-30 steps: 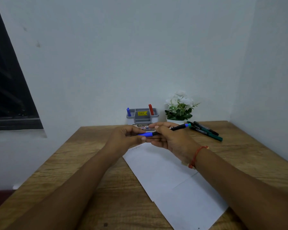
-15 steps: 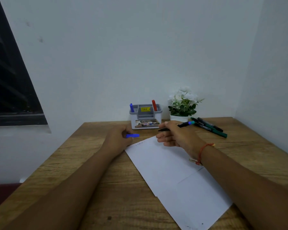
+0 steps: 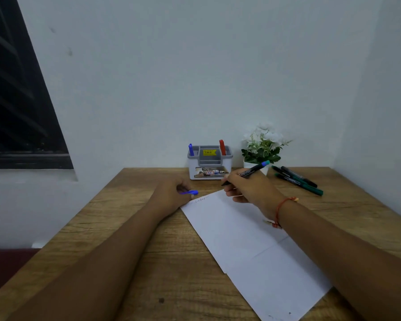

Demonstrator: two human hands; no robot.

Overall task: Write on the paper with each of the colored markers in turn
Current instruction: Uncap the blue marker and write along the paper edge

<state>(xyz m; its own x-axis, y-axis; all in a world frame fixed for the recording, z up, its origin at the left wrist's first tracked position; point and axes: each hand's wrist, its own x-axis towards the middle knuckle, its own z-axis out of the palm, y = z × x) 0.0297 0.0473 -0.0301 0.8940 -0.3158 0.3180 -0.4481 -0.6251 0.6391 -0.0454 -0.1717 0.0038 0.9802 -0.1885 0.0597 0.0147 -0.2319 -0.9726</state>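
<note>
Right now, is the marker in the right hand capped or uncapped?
Uncapped: the left hand holds the blue cap, apart from the marker.

bare forearms, no sleeves; red thread bracelet [image 3: 281, 206] on right wrist.

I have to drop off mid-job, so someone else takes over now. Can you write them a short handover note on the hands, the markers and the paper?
Left hand: grip closed on the small blue marker cap, resting by the paper's top corner.
Right hand: holds the uncapped black-barrelled blue marker, tip just above the top edge of the white paper sheet.
Elsewhere: a blue marker and a red marker stand in the grey pen holder; dark and green markers lie on the wooden table, right.
Done: one faint line of writing at the paper's top.
Left: write with the blue, recap, then the other colours.
</note>
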